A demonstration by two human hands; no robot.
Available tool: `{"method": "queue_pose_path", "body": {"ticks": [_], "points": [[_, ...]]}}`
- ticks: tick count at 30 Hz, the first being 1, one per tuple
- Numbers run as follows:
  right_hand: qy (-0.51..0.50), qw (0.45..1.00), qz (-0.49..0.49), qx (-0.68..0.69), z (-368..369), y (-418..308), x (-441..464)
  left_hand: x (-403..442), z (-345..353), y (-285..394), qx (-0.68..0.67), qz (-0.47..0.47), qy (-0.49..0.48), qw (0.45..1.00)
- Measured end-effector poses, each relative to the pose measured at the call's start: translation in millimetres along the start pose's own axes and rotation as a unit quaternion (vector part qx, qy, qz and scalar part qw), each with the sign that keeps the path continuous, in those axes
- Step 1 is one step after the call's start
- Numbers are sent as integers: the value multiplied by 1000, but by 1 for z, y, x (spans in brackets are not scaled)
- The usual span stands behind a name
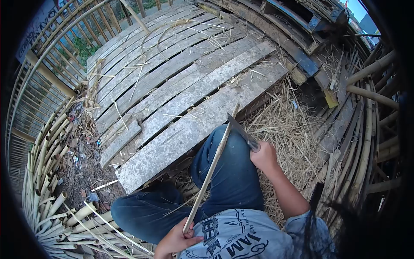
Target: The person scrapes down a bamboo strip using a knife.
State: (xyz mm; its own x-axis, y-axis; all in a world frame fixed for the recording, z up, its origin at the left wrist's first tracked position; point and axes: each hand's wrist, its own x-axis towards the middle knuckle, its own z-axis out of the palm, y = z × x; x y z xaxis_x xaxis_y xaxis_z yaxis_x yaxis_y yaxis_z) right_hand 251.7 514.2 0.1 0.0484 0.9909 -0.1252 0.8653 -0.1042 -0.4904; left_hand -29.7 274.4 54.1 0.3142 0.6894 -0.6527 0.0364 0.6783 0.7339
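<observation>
My left hand (177,238), low in the view near my shirt, is closed around the lower end of a long bamboo strip (211,169). The strip runs up across my lap and over my raised knee, its far end near the edge of the wooden slats. In my right hand (264,156) is the handle of a knife (239,131) with a broad dark blade. The blade's tip end lies against or just beside the strip, close to its far end; whether it cuts in I cannot tell.
A slatted wooden platform (181,129) with loose shavings lies in front of me. Shavings (282,129) cover the ground at the right. Bamboo poles (84,212) are piled at the left, more poles (360,142) at the right. Pallets (297,26) are stacked at the back right.
</observation>
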Motion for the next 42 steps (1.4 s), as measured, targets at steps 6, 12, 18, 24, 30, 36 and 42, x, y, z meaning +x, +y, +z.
{"method": "queue_pose_path", "body": {"ticks": [6, 12, 18, 24, 30, 36, 42], "points": [[-16, 989, -134, -65, -18, -9, -13, 71, 7, 22, -28, 70, -68, 995], [-56, 993, -98, -37, -17, 4, -7, 118, 30, 57, 1, 100, -59, 993], [-79, 997, 14, 18, -8, 12, 1, 108, 31, 18, -109, 79, -41, 990], [-52, 997, -31, -49, -7, 12, 2, 64, 16, 5, -16, 58, -20, 998], [3, 996, -59, -72, 0, 14, -5, 55, 14, -3, -38, 61, -22, 997], [-10, 996, -49, -67, 2, 10, -8, 49, 8, -11, -102, 48, -32, 993], [2, 994, -83, -69, -6, 0, -9, 41, 16, -4, -93, 69, -16, 993]]}}
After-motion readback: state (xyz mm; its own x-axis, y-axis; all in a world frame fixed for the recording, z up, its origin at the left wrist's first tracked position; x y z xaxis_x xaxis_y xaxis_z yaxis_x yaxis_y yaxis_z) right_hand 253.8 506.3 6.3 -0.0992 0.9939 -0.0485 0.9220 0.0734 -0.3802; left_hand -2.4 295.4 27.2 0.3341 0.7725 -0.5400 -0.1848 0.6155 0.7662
